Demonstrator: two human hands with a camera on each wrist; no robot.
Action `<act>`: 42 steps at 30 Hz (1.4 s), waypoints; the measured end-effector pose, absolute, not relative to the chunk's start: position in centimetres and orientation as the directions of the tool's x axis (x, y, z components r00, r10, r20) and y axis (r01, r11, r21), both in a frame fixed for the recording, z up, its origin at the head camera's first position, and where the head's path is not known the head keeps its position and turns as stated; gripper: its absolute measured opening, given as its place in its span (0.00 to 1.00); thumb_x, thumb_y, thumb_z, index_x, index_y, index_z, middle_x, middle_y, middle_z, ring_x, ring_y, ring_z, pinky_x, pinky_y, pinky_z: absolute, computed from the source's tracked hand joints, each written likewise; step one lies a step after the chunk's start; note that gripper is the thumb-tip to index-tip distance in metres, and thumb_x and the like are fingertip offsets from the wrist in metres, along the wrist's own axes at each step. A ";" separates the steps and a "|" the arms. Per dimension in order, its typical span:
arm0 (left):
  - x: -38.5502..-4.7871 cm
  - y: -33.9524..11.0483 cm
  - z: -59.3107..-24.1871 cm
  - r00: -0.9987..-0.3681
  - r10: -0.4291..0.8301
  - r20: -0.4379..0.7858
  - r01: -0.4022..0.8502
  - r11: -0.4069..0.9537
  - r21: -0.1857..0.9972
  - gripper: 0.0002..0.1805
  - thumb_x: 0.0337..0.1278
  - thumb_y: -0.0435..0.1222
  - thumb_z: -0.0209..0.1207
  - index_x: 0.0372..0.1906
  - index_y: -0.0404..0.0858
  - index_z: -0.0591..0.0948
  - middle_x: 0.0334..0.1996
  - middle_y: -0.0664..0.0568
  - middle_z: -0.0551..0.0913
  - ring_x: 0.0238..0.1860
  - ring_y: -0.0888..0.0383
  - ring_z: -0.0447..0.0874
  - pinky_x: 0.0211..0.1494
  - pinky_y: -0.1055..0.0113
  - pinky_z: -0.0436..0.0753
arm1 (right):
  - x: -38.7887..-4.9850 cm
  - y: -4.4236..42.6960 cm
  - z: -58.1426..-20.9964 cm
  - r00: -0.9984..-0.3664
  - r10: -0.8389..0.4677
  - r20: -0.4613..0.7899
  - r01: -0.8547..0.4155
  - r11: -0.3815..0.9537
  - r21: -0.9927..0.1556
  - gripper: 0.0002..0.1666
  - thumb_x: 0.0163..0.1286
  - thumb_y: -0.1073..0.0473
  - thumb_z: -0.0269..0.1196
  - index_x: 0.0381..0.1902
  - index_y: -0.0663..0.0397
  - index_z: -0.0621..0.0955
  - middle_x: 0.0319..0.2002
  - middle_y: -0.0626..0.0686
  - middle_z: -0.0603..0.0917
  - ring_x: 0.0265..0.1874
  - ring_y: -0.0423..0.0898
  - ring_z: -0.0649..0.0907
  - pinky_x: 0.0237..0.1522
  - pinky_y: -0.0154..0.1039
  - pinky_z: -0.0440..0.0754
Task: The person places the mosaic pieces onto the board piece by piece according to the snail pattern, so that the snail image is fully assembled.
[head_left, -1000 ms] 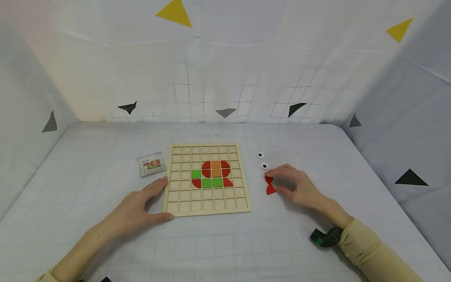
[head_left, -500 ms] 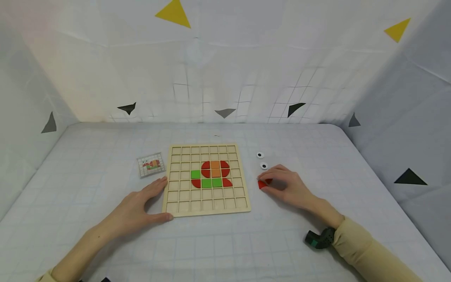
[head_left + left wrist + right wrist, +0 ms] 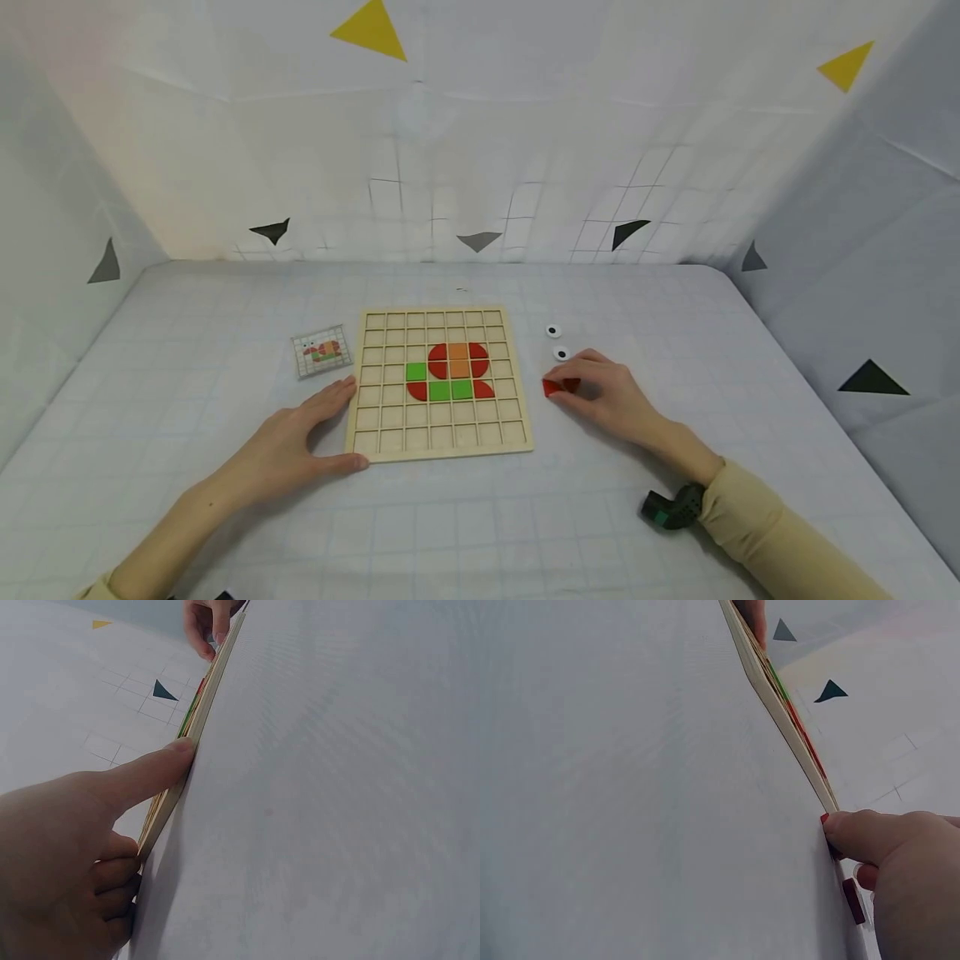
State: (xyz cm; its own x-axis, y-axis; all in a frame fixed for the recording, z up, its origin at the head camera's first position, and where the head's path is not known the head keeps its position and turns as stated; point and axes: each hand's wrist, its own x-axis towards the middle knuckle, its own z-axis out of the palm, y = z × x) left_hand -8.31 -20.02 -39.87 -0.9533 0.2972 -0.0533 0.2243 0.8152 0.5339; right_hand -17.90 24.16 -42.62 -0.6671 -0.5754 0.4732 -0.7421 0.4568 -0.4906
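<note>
My left hand (image 3: 281, 454) touches the left side of a wooden grid board (image 3: 390, 429). Its thumb is at the near left corner, its fingers further up that edge. On the board, red, orange and green tiles (image 3: 451, 389) form a figure. Right of the board my right hand (image 3: 611, 396) pinches a small red quarter-round tile (image 3: 551, 387) between thumb and finger, partly covered by the fingertips. A second red tile (image 3: 853, 901) lies on the table beneath that hand. Two white eye discs (image 3: 561, 354) lie just beyond the fingers.
A small picture card (image 3: 322, 351) with a matching coloured figure lies left of the board. White cloth with a faint grid covers the table (image 3: 465, 525). White sheets with yellow, black and grey triangles (image 3: 271, 230) stand around the back and sides.
The right hand has slid left toward the board, and its thumb and finger have closed on a red tile. The second red tile has ended up under the hand. The left hand stays put.
</note>
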 end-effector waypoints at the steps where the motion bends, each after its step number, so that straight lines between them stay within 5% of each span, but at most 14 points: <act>1: -8.3 -20.0 -39.9 -0.953 0.296 -0.055 0.223 0.816 0.533 0.57 0.45 0.70 0.64 0.78 0.46 0.61 0.78 0.52 0.59 0.76 0.42 0.58 0.70 0.34 0.64 | -17.9 24.0 -42.6 -0.666 -0.573 0.478 -0.743 0.457 -0.488 0.16 0.58 0.65 0.75 0.45 0.48 0.88 0.39 0.43 0.86 0.37 0.42 0.79 0.38 0.32 0.79; 9: -8.4 -20.1 -40.1 -0.952 0.303 -0.047 0.231 0.809 0.540 0.57 0.45 0.70 0.64 0.78 0.46 0.61 0.78 0.52 0.59 0.77 0.43 0.58 0.70 0.34 0.64 | -18.5 21.2 -41.9 -0.670 -0.541 0.508 -0.740 0.444 -0.505 0.15 0.57 0.63 0.75 0.44 0.49 0.88 0.39 0.45 0.88 0.34 0.44 0.78 0.26 0.33 0.73; 16: -8.5 -20.0 -40.1 -0.951 0.306 -0.046 0.234 0.807 0.542 0.58 0.44 0.71 0.63 0.78 0.46 0.62 0.78 0.52 0.60 0.77 0.43 0.58 0.70 0.33 0.63 | -19.4 17.8 -42.0 -0.675 -0.529 0.514 -0.735 0.420 -0.532 0.15 0.56 0.63 0.76 0.43 0.52 0.88 0.39 0.47 0.89 0.42 0.42 0.83 0.48 0.34 0.80; 22: -8.4 -20.0 -40.1 -0.950 0.308 -0.040 0.237 0.804 0.545 0.58 0.44 0.71 0.64 0.77 0.45 0.62 0.78 0.52 0.60 0.76 0.43 0.59 0.70 0.35 0.64 | -19.7 14.8 -41.8 -0.718 -0.507 0.476 -0.689 0.423 -0.588 0.14 0.58 0.61 0.75 0.44 0.54 0.88 0.39 0.49 0.88 0.42 0.44 0.82 0.45 0.45 0.82; 42: -8.4 -20.1 -40.1 -0.951 0.307 -0.043 0.233 0.799 0.555 0.58 0.45 0.70 0.64 0.78 0.45 0.62 0.78 0.51 0.60 0.76 0.42 0.58 0.71 0.36 0.65 | -20.6 7.2 -40.7 -0.782 -0.513 0.353 -0.616 0.551 -0.564 0.10 0.63 0.55 0.72 0.42 0.49 0.89 0.35 0.44 0.89 0.33 0.42 0.78 0.35 0.34 0.74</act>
State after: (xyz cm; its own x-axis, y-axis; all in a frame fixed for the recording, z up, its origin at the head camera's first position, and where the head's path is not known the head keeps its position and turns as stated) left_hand -8.43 -20.11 -40.12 -0.9507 0.3070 -0.0430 0.2329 0.7988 0.5547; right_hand -20.60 7.25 -40.69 -0.7823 -0.5132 0.3531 -0.6156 0.5506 -0.5638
